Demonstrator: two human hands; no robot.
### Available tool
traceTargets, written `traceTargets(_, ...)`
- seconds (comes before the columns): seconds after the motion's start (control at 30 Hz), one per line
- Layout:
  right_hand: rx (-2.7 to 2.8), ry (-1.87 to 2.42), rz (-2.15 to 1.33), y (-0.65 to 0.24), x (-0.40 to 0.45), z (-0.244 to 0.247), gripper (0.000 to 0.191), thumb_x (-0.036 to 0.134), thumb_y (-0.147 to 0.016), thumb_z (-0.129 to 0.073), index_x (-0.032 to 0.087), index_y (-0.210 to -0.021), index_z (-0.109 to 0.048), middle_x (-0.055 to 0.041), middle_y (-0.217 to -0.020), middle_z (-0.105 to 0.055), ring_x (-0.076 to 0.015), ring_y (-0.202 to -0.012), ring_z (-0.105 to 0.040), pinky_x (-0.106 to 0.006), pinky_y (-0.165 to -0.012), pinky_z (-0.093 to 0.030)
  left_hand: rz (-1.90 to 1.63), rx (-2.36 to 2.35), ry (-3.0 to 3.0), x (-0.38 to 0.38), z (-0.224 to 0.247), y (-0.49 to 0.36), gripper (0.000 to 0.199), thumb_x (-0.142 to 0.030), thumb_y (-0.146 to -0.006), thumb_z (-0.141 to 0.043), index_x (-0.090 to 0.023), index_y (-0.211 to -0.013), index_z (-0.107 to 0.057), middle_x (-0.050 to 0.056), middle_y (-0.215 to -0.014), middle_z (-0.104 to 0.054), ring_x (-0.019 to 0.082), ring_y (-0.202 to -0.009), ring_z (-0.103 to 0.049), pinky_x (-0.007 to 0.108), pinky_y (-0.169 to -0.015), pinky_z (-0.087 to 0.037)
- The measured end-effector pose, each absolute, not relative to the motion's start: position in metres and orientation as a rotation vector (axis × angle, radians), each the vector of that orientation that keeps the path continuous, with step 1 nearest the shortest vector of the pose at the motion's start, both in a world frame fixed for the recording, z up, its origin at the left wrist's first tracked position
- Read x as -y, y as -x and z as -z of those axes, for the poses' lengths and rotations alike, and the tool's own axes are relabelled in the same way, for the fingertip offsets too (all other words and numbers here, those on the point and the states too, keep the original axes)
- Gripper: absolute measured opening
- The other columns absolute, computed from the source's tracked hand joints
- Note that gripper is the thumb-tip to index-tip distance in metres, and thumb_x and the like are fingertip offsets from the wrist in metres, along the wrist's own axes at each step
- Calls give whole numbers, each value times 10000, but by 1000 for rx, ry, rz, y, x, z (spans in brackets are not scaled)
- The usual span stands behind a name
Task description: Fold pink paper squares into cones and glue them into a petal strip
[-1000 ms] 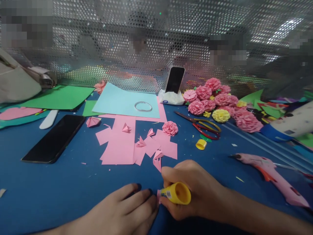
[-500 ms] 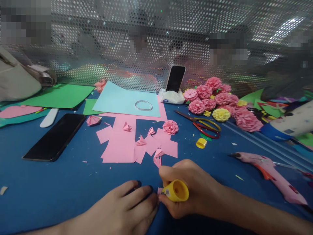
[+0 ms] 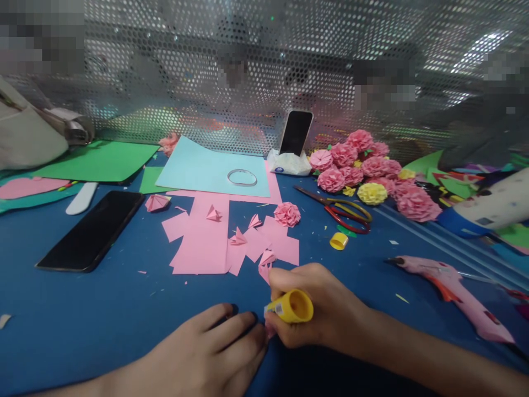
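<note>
My right hand [image 3: 318,306] is closed round a yellow glue stick [image 3: 295,306], which is tilted with its base toward me. Its tip points down at a small pink paper piece [image 3: 270,330], mostly hidden between my hands. My left hand [image 3: 223,347] rests on the blue table with its fingers bent and close together, their tips holding the paper's edge down. The yellow glue cap [image 3: 339,241] lies beyond my right hand. Folded pink paper pieces [image 3: 267,258] and flat pink paper squares [image 3: 285,251] lie just past my knuckles.
Scissors [image 3: 336,209] and a pink glue gun [image 3: 454,295] lie on the right, near a heap of paper flowers [image 3: 374,168]. A black phone [image 3: 91,231] lies at left. Behind light blue paper [image 3: 215,168], another phone [image 3: 296,132] stands before a perforated metal screen [image 3: 185,99].
My right hand has shifted slightly away from me and left with the glue stick, showing more of the pink paper below it. My left hand stays in place.
</note>
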State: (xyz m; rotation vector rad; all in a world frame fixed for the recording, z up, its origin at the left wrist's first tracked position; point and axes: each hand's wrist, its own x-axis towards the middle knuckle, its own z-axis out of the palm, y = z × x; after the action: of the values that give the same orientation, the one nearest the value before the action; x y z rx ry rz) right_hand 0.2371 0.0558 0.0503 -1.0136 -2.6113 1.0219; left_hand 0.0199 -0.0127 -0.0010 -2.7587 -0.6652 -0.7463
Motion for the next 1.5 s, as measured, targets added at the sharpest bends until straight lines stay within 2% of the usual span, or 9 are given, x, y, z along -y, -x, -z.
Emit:
traceTargets(0.37, 2688, 938, -897, -242, -57, -48, 299, 295, -733, -679, 217, -705, -393, 114, -527, -324, -61, -467, -254, -186, -443, -197, 739, 682, 2758, 13, -1, -20, 356, -109, -1046, -350, -138, -1129, -694, -5, -1061, -735, 180, -982, -659, 324, -857, -493)
traceTargets(0.63, 2700, 965, -871, -247, -60, -65, 301, 245, -729, -682, 214, -691, -385, 115, -526, -344, -64, -468, -266, -189, -439, -207, 673, 665, 2765, 12, -1, -18, 369, -118, -1059, -327, -134, -1198, -668, 16, -1140, -717, 175, -1042, -641, 314, -879, -487)
traceTargets(0.8, 2546, 942, -752, -253, -63, -72, 250, 235, -778, -657, 209, -693, -423, 96, -556, -430, -68, -488, -329, -185, -477, -275, 644, 687, 2761, 14, -2, -18, 350, -120, -1058, -346, -130, -1222, -655, 14, -1146, -716, 168, -1040, -641, 310, -886, -488)
traceTargets(0.93, 2601, 984, -889, -248, -59, -61, 272, 287, -751, -688, 211, -686, -435, 103, -524, -392, -71, -468, -305, -197, -446, -236, 667, 676, 2765, 14, 1, -19, 350, -127, -1059, -345, -142, -1195, -667, 14, -1120, -721, 167, -1030, -639, 302, -888, -482)
traceTargets(1.1, 2599, 1030, -1067, -239, -58, -49, 255, 334, -777, -661, 213, -704, -448, 96, -542, -442, -72, -480, -351, -197, -446, -221, 723, 698, 2748, 15, 8, -20, 328, -132, -1056, -371, -154, -1144, -686, -10, -1095, -728, 165, -1015, -639, 311, -889, -466)
traceTargets(1.37, 2706, 907, -899, -239, -54, -51, 337, 315, -747, -671, 226, -725, -346, 104, -540, -323, -73, -481, -281, -193, -449, -189, 719, 691, 2767, 14, 3, -21, 333, -120, -1048, -370, -150, -1127, -692, 0, -1074, -733, 173, -1001, -651, 316, -894, -488)
traceTargets(1.5, 2662, 960, -981, -239, -54, -53, 310, 356, -805, -639, 223, -716, -374, 95, -547, -378, -75, -485, -332, -200, -456, -203, 751, 691, 2770, 13, 3, -22, 329, -134, -1049, -370, -139, -1131, -688, 11, -1048, -730, 184, -994, -652, 323, -882, -485)
